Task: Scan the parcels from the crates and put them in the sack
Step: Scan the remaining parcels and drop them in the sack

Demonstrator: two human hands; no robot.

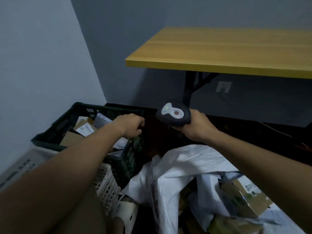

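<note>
A dark green crate (55,130) stands at the left on top of a white crate (104,183). Inside it lie brown cardboard parcels (70,138) and grey and white mailer bags (99,119). My left hand (130,125) reaches over the crate's right side with fingers curled downward; what the fingers touch is hidden. My right hand (195,127) grips the handle of a black barcode scanner (173,114), head pointing left. Below it the white sack (179,166) gapes open, with parcels (239,196) inside.
A yellow wooden table (219,49) on a black leg stands against the grey wall at the back right. A wall socket (223,86) with a cable sits under it. My foot in a white sandal (125,215) is between the white crate and the sack.
</note>
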